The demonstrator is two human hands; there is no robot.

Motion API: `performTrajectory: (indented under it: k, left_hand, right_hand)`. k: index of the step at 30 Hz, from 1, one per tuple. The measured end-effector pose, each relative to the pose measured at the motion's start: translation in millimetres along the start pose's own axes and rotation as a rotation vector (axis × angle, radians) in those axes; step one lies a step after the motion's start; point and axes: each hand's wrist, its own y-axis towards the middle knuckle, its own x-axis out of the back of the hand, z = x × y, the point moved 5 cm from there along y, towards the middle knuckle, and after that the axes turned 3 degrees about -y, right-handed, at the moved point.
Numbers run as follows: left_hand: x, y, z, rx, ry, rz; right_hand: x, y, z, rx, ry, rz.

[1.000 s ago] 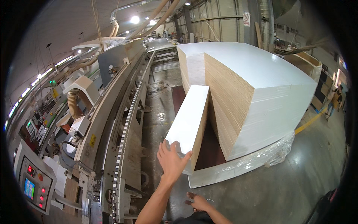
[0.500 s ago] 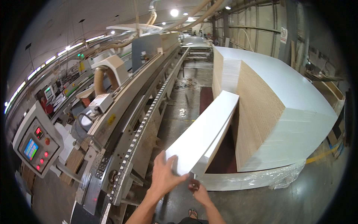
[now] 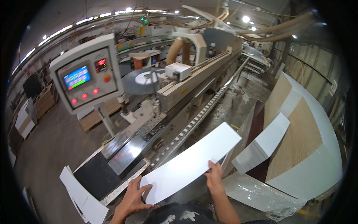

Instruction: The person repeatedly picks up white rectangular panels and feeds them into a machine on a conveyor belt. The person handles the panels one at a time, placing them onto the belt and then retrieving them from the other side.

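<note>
A long white board [image 3: 192,162] is held in front of me, tilted, its far end pointing up and to the right. My left hand [image 3: 131,197] is closed on its near left end, thumb and fingers spread around the corner. Along the board's right edge, my right hand [image 3: 214,176] grips with the thumb on top; its other fingers are hidden underneath. To the left of the board lies a machine's infeed table with a black surface [image 3: 97,178] and a shiny metal plate [image 3: 128,158].
A control panel [image 3: 86,74] with a screen and red buttons stands at left. A toothed conveyor track [image 3: 203,114] runs away along the machine. At right are a short white board stack [image 3: 261,145] and a large panel stack [image 3: 298,130]. White strips [image 3: 84,198] lie at lower left.
My view has turned left toward the machine. The white board has come away from the stack at right and now lies across in front of me, held in both hands.
</note>
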Motion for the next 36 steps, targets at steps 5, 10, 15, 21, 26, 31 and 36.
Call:
performTrajectory:
  k: [5,10,15,21,26,31,36]
  left_hand:
    - [-10.6,-90.4,112.8,0.179,0.009,-0.179]
    - [10.6,-148.5,172.2,0.342,0.003,-0.243]
    - [24.9,-157.3,225.3,0.398,-0.017,-0.298]
    - [33.3,-136.4,275.4,0.41,-0.01,-0.316]
    - [31.1,-116.7,300.9,0.472,0.034,-0.402]
    - [25.0,-122.7,285.4,0.637,-0.003,-0.546]
    - [-19.4,-122.6,292.7,0.627,0.046,-0.663]
  right_hand:
    - [-87.9,3.9,-144.7,-0.336,-0.281,0.114]
    - [-181.8,-8.8,-225.5,-0.531,-0.421,0.245]
    - [-245.6,-10.7,-247.5,-0.418,-0.478,0.277]
    - [-280.9,8.5,-272.1,-0.328,-0.681,0.439]
    - [-273.2,56.7,-302.8,-0.096,-1.262,0.564]
    - [-300.4,42.5,-277.5,0.111,-1.467,0.523]
    - [-294.1,47.7,-273.5,0.354,-1.4,0.521]
